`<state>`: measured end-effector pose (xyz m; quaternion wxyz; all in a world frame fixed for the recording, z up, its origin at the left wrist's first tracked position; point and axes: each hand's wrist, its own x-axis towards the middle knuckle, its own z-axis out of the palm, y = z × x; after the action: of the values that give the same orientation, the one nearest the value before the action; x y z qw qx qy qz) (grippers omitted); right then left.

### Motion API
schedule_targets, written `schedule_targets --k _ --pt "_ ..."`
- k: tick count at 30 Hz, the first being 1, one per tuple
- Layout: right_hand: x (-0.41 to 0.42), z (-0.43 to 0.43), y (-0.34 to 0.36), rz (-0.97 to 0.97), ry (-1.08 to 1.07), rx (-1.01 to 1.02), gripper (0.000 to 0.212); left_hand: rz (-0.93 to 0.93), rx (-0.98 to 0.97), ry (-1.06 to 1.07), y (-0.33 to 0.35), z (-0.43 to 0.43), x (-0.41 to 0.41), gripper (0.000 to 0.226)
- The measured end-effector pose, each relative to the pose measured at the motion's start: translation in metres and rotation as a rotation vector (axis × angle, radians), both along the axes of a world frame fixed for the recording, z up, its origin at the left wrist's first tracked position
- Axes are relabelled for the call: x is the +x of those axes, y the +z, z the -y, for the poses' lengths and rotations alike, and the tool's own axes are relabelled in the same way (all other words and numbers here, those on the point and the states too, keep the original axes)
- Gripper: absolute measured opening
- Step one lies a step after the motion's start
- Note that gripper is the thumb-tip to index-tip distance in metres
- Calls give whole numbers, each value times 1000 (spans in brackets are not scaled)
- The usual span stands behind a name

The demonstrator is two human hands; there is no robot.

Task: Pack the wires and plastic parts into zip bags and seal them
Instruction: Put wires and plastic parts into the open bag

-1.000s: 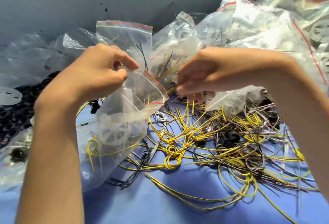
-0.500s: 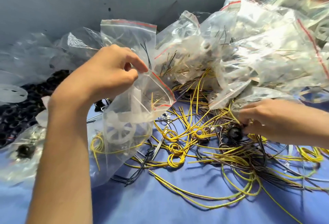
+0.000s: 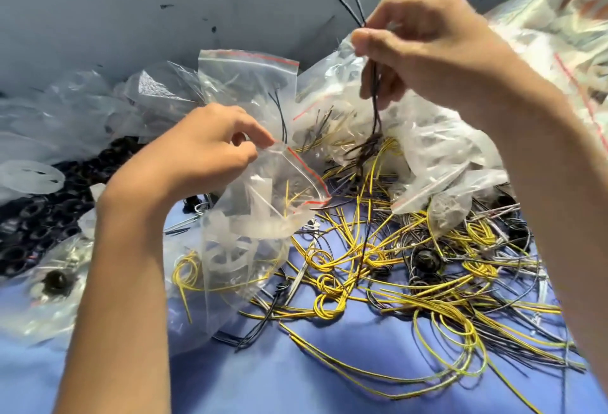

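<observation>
Bag: the left hand (image 3: 204,153) pinches the open zip bag (image 3: 250,216) by its mouth, toward the tabletop's (image 3: 296,380) left edge.
Wire: the right hand (image 3: 427,45) pinches a dark wire (image 3: 375,111), held high above the wire pile (image 3: 427,282).
Feeding: hold the mouth wide and lower the dangling end in first.

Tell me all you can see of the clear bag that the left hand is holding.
The zip bag is clear, crinkled plastic with a red line along its mouth, which gapes open. The left hand pinches its top edge, so it hangs tilted, its bottom resting on the blue cloth. Inside lie a whitish spoked plastic wheel and yellow wire.
</observation>
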<state>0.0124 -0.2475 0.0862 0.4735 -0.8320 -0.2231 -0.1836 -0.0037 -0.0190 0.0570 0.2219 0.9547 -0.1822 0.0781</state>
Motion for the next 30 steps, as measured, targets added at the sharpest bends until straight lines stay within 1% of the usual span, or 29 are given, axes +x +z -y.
schedule_targets --k 3,6,8,10,12,14,16,18,19,21,23,24,25,28,30 --pt "13 -26 -2 -11 -43 15 12 -10 -8 12 0 -3 -1 31" --pt "19 -42 -8 21 -92 83 11 -22 9 0 0 -2 -2 32" --pt "20 -49 -12 21 -113 191 10 -21 27 -13 -1 -1 -1 32" --pt "22 -53 -17 -3 -105 325 15 -16 32 -16 -1 0 0 31" --pt "20 -54 -21 -32 -60 452 21 -12 22 -11 -2 1 2 31" --pt "19 -55 -22 -35 7 570 23 -11 16 -1 -3 0 3 33" --pt "16 -58 -22 -33 72 636 22 -10 18 2 -4 0 4 34" --pt "15 -64 -23 -81 139 621 23 2 2 7 -5 0 5 34" --pt "14 -68 -25 -132 168 575 24 7 -8 16 -5 0 6 32" --pt "13 -72 -30 -237 224 395 25 17 -21 46 -6 -1 7 29" --pt "12 -74 -34 -281 250 173 25 17 -25 76 -6 -3 8 31" --pt "11 -73 -34 -283 257 116 24 12 -24 90 -6 -5 9 34" --pt "10 -71 -32 -290 269 117 24 4 -24 107 -6 -7 9 36" --pt "6 -57 -25 -322 320 250 23 -6 -43 170 -5 -10 9 37" --pt "4 -47 -21 -367 369 281 24 -2 -40 214 -4 -10 10 37"
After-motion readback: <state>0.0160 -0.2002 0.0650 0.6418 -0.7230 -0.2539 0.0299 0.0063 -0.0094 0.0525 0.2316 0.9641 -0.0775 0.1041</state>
